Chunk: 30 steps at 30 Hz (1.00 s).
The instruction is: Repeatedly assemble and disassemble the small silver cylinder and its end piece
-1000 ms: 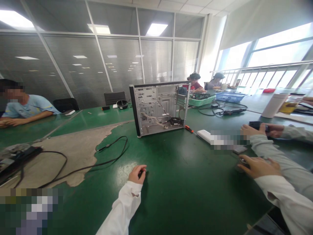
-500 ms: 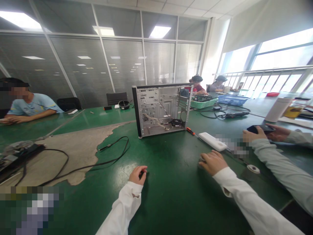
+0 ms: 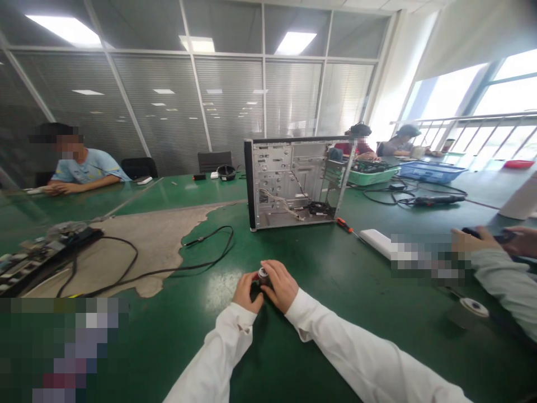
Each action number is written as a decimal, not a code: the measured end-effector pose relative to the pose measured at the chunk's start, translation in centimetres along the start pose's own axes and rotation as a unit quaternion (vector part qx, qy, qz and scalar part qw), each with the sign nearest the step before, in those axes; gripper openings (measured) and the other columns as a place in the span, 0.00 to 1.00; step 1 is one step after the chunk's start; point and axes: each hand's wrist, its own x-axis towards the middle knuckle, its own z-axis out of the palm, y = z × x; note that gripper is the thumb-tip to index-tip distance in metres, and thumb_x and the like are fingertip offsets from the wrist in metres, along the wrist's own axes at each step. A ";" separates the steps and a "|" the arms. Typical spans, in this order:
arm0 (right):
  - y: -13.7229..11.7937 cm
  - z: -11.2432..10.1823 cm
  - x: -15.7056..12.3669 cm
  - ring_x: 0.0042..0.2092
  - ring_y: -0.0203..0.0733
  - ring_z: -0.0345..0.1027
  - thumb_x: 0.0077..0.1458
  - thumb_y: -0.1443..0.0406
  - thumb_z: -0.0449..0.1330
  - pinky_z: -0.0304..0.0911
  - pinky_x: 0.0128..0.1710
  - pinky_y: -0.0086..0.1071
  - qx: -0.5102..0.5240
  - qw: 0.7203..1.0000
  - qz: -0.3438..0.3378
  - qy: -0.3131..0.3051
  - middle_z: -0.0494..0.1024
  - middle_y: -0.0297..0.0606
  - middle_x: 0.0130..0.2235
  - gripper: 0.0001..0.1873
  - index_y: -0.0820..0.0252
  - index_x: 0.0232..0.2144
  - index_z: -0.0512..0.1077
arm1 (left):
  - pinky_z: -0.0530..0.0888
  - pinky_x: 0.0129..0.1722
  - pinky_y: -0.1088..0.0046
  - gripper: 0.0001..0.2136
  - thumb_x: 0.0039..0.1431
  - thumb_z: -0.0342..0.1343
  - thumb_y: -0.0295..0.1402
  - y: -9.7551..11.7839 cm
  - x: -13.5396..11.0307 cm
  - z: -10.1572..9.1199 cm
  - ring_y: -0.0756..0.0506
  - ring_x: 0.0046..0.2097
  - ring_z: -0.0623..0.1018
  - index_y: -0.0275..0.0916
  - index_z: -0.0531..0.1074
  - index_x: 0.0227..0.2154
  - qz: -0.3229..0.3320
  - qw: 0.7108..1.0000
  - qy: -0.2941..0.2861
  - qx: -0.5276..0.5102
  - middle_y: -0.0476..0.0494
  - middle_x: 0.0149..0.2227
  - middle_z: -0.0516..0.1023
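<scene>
"Where's the small metal cylinder?"

"On the near side of the green table (image 3: pixel 327 263), between the person's two hands. Its pale round top (image 3: pixel 263 272) shows above the fingers; the lower part is hidden."

"What's the right hand (image 3: pixel 283 285) doing?"

"Grasping the cylinder. Its fingers bend over the far side and the thumb lies on the near side."

"And the left hand (image 3: pixel 244 291)?"

"Curled, with its fingertips right up against the cylinder's left side. I can't tell whether they grip it or only rest there."

"What stands beyond them?"

"An open computer case (image 3: pixel 293 184), upright, with a black fan (image 3: pixel 319 208) and loose wires (image 3: pixel 285 207) inside. An orange-handled screwdriver (image 3: pixel 344 225) lies just beside its right corner, its tip pointing towards a white block (image 3: pixel 377 240)."

"Anything on the right?"

"A second cylinder (image 3: pixel 472 310) with a pale top, near a co-worker's sleeve (image 3: pixel 503 285). That co-worker's hands (image 3: pixel 478 246) hold something black, too covered to name."
</scene>
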 end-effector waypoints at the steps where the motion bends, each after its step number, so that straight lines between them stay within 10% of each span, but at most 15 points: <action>1: 0.0 0.0 -0.1 0.50 0.45 0.49 0.47 0.67 0.50 0.52 0.48 0.42 0.019 1.000 -0.003 0.004 0.58 0.46 0.48 0.27 0.63 0.51 0.50 | 0.69 0.37 0.65 0.22 0.37 0.48 0.24 0.0 0.0 0.0 0.44 0.42 0.67 0.37 0.58 0.42 -0.002 1.000 0.000 0.002 0.41 0.40 0.64; 30: 1.7 0.0 -0.2 0.39 0.36 0.61 0.43 0.70 0.51 0.61 0.34 0.28 0.194 0.975 0.095 -0.042 0.66 0.35 0.39 0.21 0.55 0.43 0.59 | 0.66 0.39 0.64 0.23 0.36 0.54 0.34 -0.8 0.3 0.5 0.40 0.41 0.68 0.39 0.60 0.40 -0.011 0.987 -0.034 0.155 0.41 0.39 0.69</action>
